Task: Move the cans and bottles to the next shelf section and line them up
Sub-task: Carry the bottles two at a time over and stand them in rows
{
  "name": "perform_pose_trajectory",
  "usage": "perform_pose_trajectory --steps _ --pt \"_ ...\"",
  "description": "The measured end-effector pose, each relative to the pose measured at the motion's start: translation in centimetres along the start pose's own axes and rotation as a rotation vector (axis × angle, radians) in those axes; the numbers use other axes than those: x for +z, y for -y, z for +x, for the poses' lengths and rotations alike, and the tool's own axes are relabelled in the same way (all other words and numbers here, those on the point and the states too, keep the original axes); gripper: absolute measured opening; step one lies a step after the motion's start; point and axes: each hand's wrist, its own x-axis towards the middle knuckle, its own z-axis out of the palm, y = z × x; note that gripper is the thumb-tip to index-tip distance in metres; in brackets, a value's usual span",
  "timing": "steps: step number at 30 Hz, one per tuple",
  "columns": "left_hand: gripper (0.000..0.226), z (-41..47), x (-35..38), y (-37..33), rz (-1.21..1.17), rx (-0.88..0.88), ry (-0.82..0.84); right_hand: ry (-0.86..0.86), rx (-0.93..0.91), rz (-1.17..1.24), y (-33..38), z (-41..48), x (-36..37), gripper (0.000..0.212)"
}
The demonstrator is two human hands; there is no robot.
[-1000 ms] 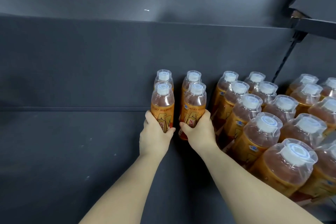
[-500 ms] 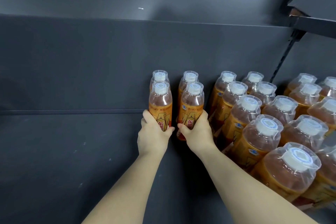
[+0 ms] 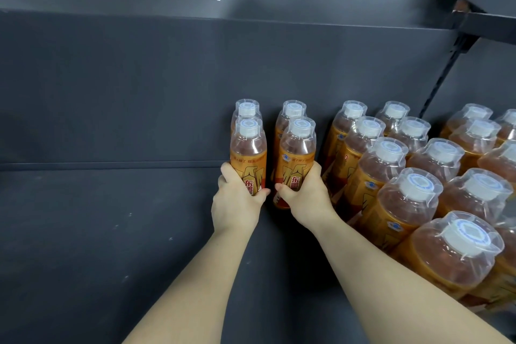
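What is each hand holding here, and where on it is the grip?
The left hand holds the left front bottle, the right hand the right front bottle; each grip wraps the labelled lower body.

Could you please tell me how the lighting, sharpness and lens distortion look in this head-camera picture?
Head view: dim, soft light on the dark shelf; the wide lens swells the nearest bottle at lower right; faint glare on its clear cap cover; the label on the gripped bottle in the right hand is sharp, legible; no motion blur.
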Motion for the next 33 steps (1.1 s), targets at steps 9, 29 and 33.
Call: perform_pose_trajectory --steps 9,29,33 --pt "0.084 0.0 -0.1 0.2 0.015 -0.005 0.023 0.033 0.031 -0.011 -0.1 -0.1 -0.3 0.074" --pt "0.078 -6.0 -5.2 1.2 0.196 0.072 0.173 0.163 -0.021 -0.368 2.0 -7.6 -1.6 0.069" --pt "0.078 -9.6 -6.7 1.2 0.306 0.106 0.199 0.276 -0.111 -0.515 2.3 -10.7 -2.9 0.070"
